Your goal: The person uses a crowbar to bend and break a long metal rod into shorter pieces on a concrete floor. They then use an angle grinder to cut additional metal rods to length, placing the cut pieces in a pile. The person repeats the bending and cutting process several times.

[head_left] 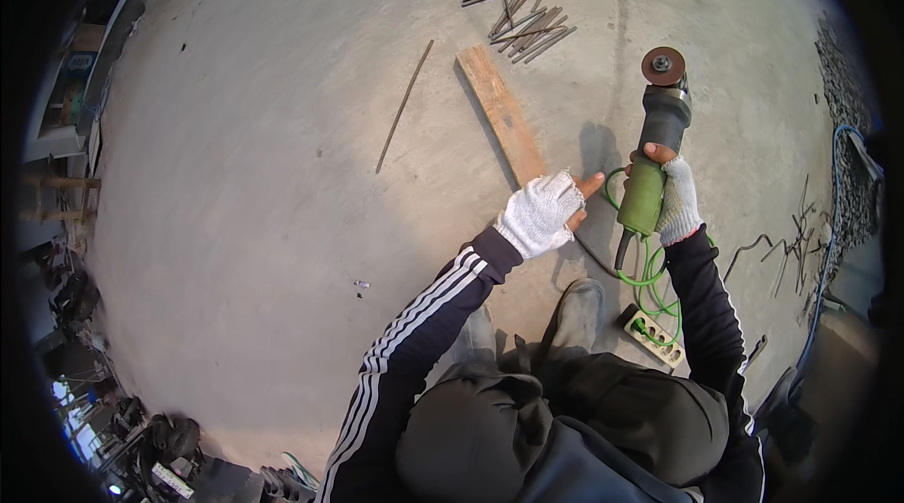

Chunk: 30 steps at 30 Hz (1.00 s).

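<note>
My right hand point(675, 192), in a white fingerless knit glove, grips an angle grinder point(643, 192) by its green body. The grinder points away from me, its brown cutting disc point(663, 66) at the far end. In a matching glove, my left hand point(546, 213) is held in front of my knees with its index finger and thumb stretched out; the other fingers are mostly hidden. A wooden plank point(504, 112) lies on the floor, its near end behind my left hand. A green cord point(650, 282) hangs in loops beneath the grinder.
A pile of cut metal rods point(527, 18) lies beyond the plank, and one long rod point(405, 107) lies left of it. A power strip point(653, 338) sits beside my right foot. Bent rods point(796, 239), gravel point(852, 126) and a blue hose point(829, 230) are at the right.
</note>
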Available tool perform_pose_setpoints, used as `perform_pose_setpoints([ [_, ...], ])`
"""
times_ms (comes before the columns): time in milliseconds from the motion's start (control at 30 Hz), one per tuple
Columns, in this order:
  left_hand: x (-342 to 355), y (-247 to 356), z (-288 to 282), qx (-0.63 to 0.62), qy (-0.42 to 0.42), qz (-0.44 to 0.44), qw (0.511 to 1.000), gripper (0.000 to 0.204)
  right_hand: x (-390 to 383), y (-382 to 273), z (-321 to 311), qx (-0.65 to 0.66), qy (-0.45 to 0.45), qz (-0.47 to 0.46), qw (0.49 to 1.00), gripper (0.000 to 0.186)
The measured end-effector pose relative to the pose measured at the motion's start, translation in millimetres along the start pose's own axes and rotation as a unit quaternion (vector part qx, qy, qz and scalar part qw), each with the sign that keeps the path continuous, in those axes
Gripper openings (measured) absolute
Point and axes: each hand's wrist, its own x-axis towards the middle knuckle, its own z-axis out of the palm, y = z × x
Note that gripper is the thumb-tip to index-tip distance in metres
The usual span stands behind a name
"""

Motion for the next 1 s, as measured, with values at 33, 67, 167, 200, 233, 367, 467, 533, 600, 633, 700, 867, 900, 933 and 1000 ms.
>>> perform_pose_setpoints([
  [33, -12.1, -26.4, -18.6, 0.036, 0.052, -0.062, 0.996, 0.065, 0.7, -2.3, -7.2, -0.02, 0.016, -0.017, 1.0, 0.034],
  [67, -26.1, -55.4, -38.1, 0.081, 0.096, -0.169, 0.978, 0.056, 0.6, -5.5, -15.6, -0.037, 0.023, -0.035, 0.998, 0.034],
  [167, -73.7, -136.7, -90.4, 0.329, 0.134, -0.37, 0.859, 0.057, 0.1, -11.3, -38.8, -0.065, 0.067, -0.087, 0.992, 0.032],
  [200, -87.3, -157.3, -101.9, 0.372, 0.085, -0.411, 0.828, 0.056, 0.0, -13.4, -45.8, -0.084, 0.067, -0.096, 0.99, 0.035],
  [233, -96.6, -173.3, -108.0, 0.378, 0.069, -0.409, 0.828, 0.056, -0.3, -15.2, -52.3, -0.102, 0.066, -0.105, 0.987, 0.037],
  [367, -107.4, -198.9, -120.5, 0.377, 0.014, -0.41, 0.83, 0.048, -1.8, -17.8, -70.2, -0.136, 0.094, -0.119, 0.979, 0.036],
  [467, -98.7, -183.7, -125.0, 0.243, 0.063, -0.396, 0.883, 0.037, -4.3, -13.8, -75.7, -0.134, 0.101, -0.137, 0.976, 0.036],
  [533, -85.3, -166.9, -122.7, 0.135, 0.101, -0.421, 0.891, 0.024, -6.6, -9.1, -74.7, -0.135, 0.102, -0.17, 0.971, 0.036],
  [600, -64.6, -152.1, -118.3, 0.017, 0.074, -0.422, 0.904, 0.023, -8.5, -7.1, -71.1, -0.15, 0.097, -0.168, 0.97, 0.036],
  [633, -55.7, -144.6, -115.5, -0.051, 0.071, -0.403, 0.911, 0.023, -9.3, -6.6, -68.5, -0.163, 0.09, -0.175, 0.967, 0.037],
  [700, -26.0, -144.9, -113.7, -0.036, -0.031, -0.344, 0.938, 0.035, -10.5, -5.6, -62.0, -0.177, 0.071, -0.177, 0.966, 0.039],
  [867, 26.6, -159.2, -122.1, -0.226, -0.184, -0.513, 0.807, 0.032, -10.6, 1.2, -43.6, -0.202, 0.057, -0.147, 0.967, 0.041],
  [900, 31.6, -161.8, -125.2, -0.247, -0.19, -0.537, 0.784, 0.027, -9.9, 1.8, -40.8, -0.209, 0.05, -0.145, 0.966, 0.042],
  [933, 34.4, -164.1, -128.1, -0.253, -0.188, -0.55, 0.773, 0.025, -9.2, 3.4, -37.6, -0.215, 0.043, -0.141, 0.965, 0.042],
  [1000, 36.3, -166.5, -130.9, -0.274, -0.193, -0.548, 0.767, 0.023, -9.7, 4.4, -33.2, -0.224, 0.028, -0.14, 0.964, 0.046],
])
